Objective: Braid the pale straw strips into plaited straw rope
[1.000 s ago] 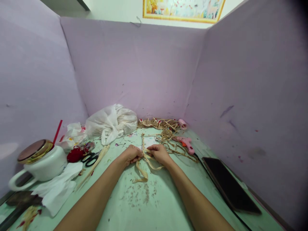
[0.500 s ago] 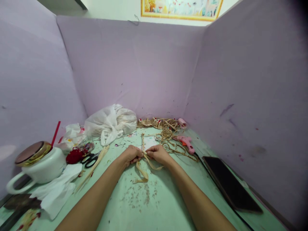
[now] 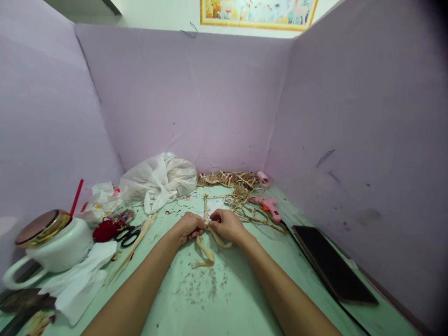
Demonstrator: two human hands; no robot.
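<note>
Both of my hands meet at the middle of the green table (image 3: 224,298). My left hand (image 3: 190,226) and my right hand (image 3: 227,225) are each closed in a pinch on a flat tan raffia strip (image 3: 206,250). The strip's loose ends loop down onto the table toward me. A thin strand of the same material runs up from my fingers toward the back. Small tan scraps litter the table below my hands.
Purple panels wall in the table. A white plastic bag (image 3: 159,179), tangled raffia cord (image 3: 241,193) and a pink glue gun (image 3: 269,206) lie at the back. Scissors (image 3: 126,233), a white lidded mug (image 3: 49,245) and tissue (image 3: 82,280) sit left. A dark tablet (image 3: 332,270) lies right.
My hands have drawn slightly closer together on the strip. The camera has shifted a little, sliding the scene leftward.
</note>
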